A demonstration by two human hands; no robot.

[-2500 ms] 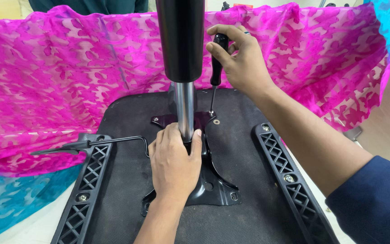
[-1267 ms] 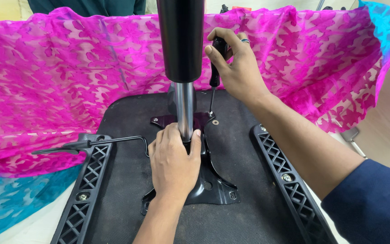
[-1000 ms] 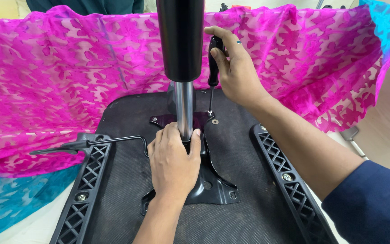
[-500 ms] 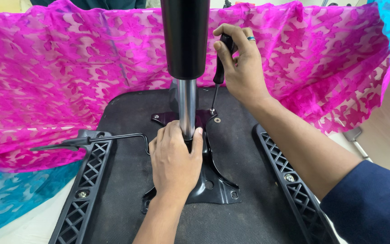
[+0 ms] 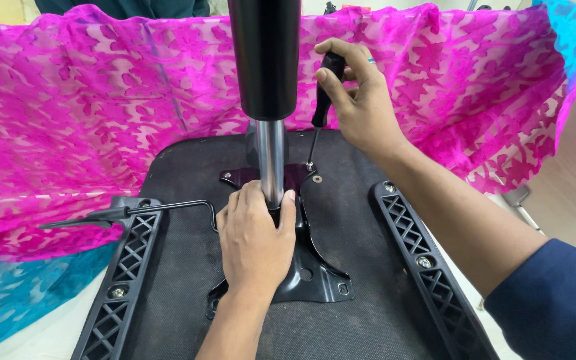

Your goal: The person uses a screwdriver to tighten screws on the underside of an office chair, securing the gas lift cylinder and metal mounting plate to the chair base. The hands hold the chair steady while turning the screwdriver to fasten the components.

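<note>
An upturned black chair seat [image 5: 188, 167] lies in front of me, with a black metal mechanism plate [image 5: 315, 273] in its middle. A gas lift cylinder [image 5: 266, 60], black above and chrome below, stands upright from the plate. My left hand [image 5: 255, 243] is wrapped around the base of the chrome rod on the plate. My right hand [image 5: 361, 100] grips the black handle of a screwdriver [image 5: 320, 110]. Its tip rests on a screw [image 5: 309, 166] at the plate's far right corner.
Two black lattice arm brackets [image 5: 125, 267] [image 5: 428, 267] run along the seat's sides. A black adjustment lever [image 5: 121, 213] sticks out to the left. Pink patterned cloth [image 5: 88, 107] covers the surface behind, with blue cloth [image 5: 15, 300] at lower left. A person's dark clothing shows at the top edge.
My right hand has shifted slightly on the screwdriver handle, and the view has drifted a little. My left hand stays on the rod's base.
</note>
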